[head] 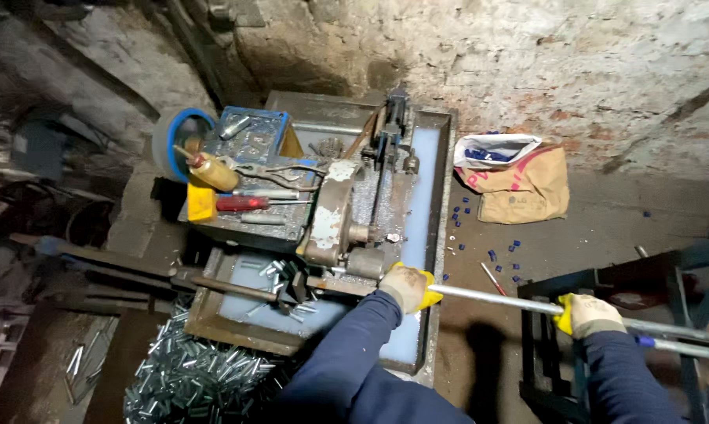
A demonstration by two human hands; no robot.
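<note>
Fingers of the gloved left hand (408, 287) are closed around a long metal rod (495, 300), close to where it enters a cutting machine (346, 220). The gloved right hand (586, 314) also grips the rod, farther along it and well apart from the left. Below the left fingers sits a pile of short cut metal pieces (193, 377). Beyond the right fingers, a paper sack (523, 188) lies on the floor among scattered blue caps (503, 253)

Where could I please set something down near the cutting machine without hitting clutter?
The floor right of the paper bag is bare, as is the pale tray strip along the machine's right edge. Tools crowd the machine top; cut metal pieces heap lower left.
</note>
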